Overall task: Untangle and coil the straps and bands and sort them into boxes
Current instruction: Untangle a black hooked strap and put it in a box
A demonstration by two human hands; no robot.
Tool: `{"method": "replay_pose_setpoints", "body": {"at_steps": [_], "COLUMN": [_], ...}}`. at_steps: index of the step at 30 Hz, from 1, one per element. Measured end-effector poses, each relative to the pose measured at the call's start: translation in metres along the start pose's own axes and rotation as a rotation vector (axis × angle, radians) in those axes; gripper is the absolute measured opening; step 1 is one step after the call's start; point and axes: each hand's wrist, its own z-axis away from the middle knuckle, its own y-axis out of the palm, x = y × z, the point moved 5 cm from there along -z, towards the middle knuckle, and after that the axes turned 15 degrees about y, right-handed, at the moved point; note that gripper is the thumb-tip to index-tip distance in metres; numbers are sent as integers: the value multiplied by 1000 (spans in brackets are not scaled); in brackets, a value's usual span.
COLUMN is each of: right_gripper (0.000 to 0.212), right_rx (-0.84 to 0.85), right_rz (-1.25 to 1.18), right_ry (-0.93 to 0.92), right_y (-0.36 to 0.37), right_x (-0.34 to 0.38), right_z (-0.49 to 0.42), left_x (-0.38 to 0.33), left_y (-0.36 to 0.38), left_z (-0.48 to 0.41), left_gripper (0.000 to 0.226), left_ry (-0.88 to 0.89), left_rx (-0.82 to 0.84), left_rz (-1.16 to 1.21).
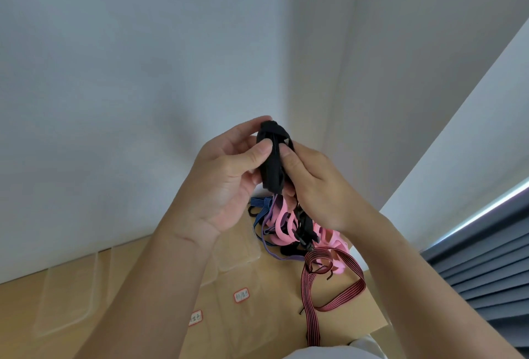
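Note:
Both hands are raised above the table and hold a bunched black strap [272, 158] between them. My left hand [226, 178] grips its left side, thumb pressed on the front. My right hand [312, 184] pinches its right side with thumb and curled fingers. The strap's lower part, with a black buckle [305, 240], hangs down into a tangle on the table: pink bands [282, 225], a purple cord [269, 247], a blue striped strap [262, 205]. A red-and-black striped strap [310, 301] loops toward the near edge.
Clear plastic boxes stand on the wooden table [160, 327]: one at the left [65, 295], another near the middle [237, 258]. Two small labels [241, 295] [195, 317] are stuck on the tabletop. White walls meet behind; a grey curtain [486, 267] hangs at the right.

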Motion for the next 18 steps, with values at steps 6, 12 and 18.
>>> {"method": "replay_pose_setpoints", "body": {"at_steps": [6, 12, 18], "right_gripper": [61, 40, 26], "right_rx": [10, -153, -398], "right_rz": [-208, -166, 178], "right_ry": [-39, -42, -267], "right_y": [8, -5, -24], "right_x": [-2, -12, -10], "right_z": [3, 1, 3], "left_x": [1, -2, 3], "left_y": [5, 7, -2], "left_z": [-2, 0, 1], "left_gripper": [39, 42, 30], "left_ry": [2, -21, -71], "left_rx": [-41, 15, -17], "left_rz": [101, 55, -43]}}
